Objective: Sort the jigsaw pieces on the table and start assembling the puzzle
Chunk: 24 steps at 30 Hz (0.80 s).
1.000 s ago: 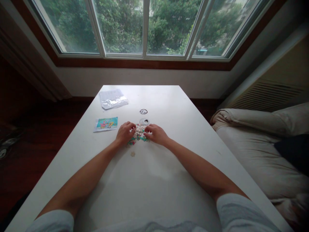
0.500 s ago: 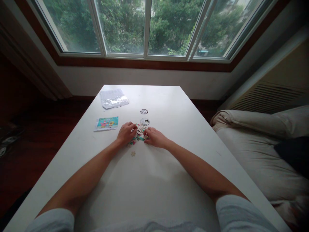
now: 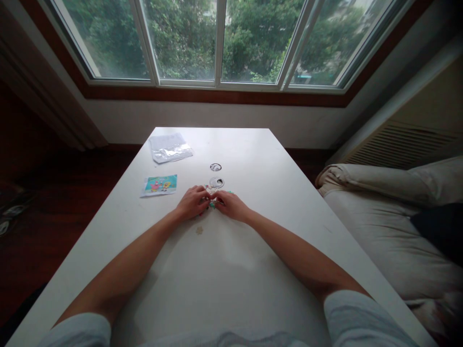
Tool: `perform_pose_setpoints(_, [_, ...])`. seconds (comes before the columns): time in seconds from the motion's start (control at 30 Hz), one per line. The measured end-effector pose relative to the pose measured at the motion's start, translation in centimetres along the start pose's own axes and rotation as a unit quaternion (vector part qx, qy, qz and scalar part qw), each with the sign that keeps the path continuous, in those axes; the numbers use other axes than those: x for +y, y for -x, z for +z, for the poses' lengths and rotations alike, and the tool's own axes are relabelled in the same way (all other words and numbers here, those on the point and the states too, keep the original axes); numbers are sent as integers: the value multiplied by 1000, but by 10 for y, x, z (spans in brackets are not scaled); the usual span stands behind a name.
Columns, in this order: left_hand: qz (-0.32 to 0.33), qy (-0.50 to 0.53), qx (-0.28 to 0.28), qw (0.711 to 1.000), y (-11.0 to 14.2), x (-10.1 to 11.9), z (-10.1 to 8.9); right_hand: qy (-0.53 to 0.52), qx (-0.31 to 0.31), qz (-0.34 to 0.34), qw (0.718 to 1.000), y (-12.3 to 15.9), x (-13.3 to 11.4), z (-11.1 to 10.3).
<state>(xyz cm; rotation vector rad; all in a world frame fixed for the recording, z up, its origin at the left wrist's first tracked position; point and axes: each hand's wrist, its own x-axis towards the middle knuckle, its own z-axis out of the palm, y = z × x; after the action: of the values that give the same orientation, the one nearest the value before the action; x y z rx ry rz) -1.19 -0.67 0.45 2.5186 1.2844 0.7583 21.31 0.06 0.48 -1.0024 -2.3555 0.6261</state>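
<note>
My left hand (image 3: 194, 201) and my right hand (image 3: 230, 205) meet over a small heap of jigsaw puzzle pieces (image 3: 212, 205) in the middle of the table. Both have curled fingers, and their fingertips come together around the pieces. Most of the heap is hidden under them; bits of green and pale colour show between and beyond the fingers. A single pale puzzle piece (image 3: 199, 231) lies apart, nearer to me than the heap.
Two round black-and-white discs, a far one (image 3: 216, 167) and a near one (image 3: 217, 182), lie just past my hands. To the left are a colourful cartoon picture sheet (image 3: 159, 185) and a clear plastic bag (image 3: 170, 148). All rest on the white table (image 3: 231, 279).
My two hands have moved inward toward each other, from the sides of the heap to touching over it. More of the puzzle pieces are now covered.
</note>
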Motion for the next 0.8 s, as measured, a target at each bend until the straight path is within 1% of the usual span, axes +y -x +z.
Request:
perform_pose_setpoints(0.1, [16,-1,-18,1000,0,3,-1,-33,21,18,999,-2,3,0])
perform_pose_setpoints(0.23, [19,-6,-34,999,0,4,-2,-83,46,56,994,-4,10,0])
perform_pose_setpoints(0.37, [26,-13,-44,999,-1,3,-2,-108,68,67,990,-6,17,1])
perform_pose_setpoints(0.57, [22,-27,-30,999,0,1,2,-160,90,98,978,-7,22,2])
perform_pose_setpoints(0.67, [24,-27,-25,999,-1,0,4,-200,97,99,970,-9,24,4])
perform_pose_setpoints(0.8, [20,-19,-12,1000,-2,-1,5,-235,91,94,963,-10,25,9])
